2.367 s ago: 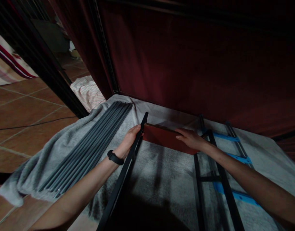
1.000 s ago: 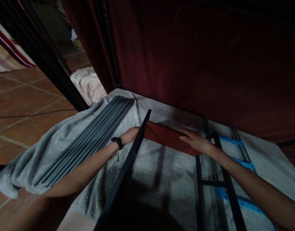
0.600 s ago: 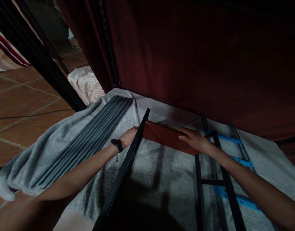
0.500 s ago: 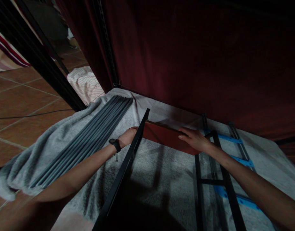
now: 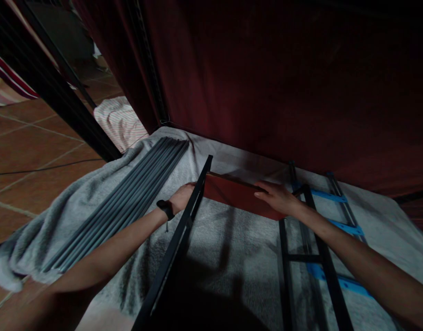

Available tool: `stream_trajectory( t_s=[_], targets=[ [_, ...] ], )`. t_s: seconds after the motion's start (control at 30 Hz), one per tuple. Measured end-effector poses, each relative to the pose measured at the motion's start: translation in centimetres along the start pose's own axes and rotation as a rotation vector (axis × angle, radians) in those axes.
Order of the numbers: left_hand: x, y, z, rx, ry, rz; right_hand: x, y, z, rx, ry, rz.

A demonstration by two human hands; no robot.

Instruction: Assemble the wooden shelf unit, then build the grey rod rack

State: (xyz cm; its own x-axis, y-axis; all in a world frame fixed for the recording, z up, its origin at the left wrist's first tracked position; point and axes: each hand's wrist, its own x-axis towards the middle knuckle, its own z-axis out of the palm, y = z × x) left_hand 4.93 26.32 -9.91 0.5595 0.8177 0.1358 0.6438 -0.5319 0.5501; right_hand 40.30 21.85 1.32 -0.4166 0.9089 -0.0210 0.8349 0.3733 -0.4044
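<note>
A reddish-brown board (image 5: 237, 195) stands on edge between two black metal side frames. My right hand (image 5: 273, 197) is closed over its right end, with fingers along the top edge and the inner face. The left black metal frame (image 5: 175, 239) touches the board's left end. On the outer side of that frame, my left hand (image 5: 183, 196) grips it, fingertips hidden behind the bar. The right black metal frame (image 5: 326, 257) has a ladder-like crossbar and meets the board's other end below my right wrist. A dark watch is on my left wrist.
Grey metal tubes (image 5: 123, 202) lie side by side on a grey fleece blanket (image 5: 245, 253). Right of the frames are dark rails with blue crosspieces (image 5: 347, 228). A dark red curtain (image 5: 266, 92) hangs behind, and a black post (image 5: 70, 96) slants at left above the tiled floor (image 5: 32, 142).
Both hands keep their hold on the frame and board. The whole view has shifted very slightly; nothing else has visibly moved.
</note>
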Motion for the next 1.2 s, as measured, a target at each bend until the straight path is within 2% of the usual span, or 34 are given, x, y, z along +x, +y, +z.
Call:
stream_trajectory(
  t_s=[0.2, 0.4, 0.53, 0.63, 0.8, 1.0, 1.1, 1.2],
  targets=[
    [-0.1, 0.1, -0.1, -0.059, 0.002, 0.045, 0.1, 0.0, 0.0, 0.034, -0.001, -0.017],
    [-0.2, -0.8, 0.3, -0.033, 0.015, -0.070, 0.3, 0.6, 0.3, 0.031, -0.001, -0.002],
    [0.0, -0.3, 0.2, 0.033, -0.004, -0.050, 0.3, 0.6, 0.2, 0.041, 0.006, 0.010],
    [0.0, 0.0, 0.0, -0.007, -0.008, -0.045, 0.2, 0.4, 0.1, 0.051, -0.009, 0.000],
    [0.1, -0.6, -0.1, -0.094, -0.023, -0.030, 0.3, 0.5, 0.2, 0.056, 0.002, -0.004],
    [0.3, -1.0, 0.6, -0.088, 0.034, -0.050, 0.4, 0.6, 0.3, 0.041, 0.009, 0.008],
    [0.2, -1.1, 0.5, -0.114, 0.027, -0.080, 0.3, 0.3, 0.1, 0.036, 0.004, 0.009],
    [0.1, -0.9, 0.4, -0.071, 0.009, -0.053, 0.2, 0.1, -0.1, 0.036, -0.003, 0.010]
  ],
)
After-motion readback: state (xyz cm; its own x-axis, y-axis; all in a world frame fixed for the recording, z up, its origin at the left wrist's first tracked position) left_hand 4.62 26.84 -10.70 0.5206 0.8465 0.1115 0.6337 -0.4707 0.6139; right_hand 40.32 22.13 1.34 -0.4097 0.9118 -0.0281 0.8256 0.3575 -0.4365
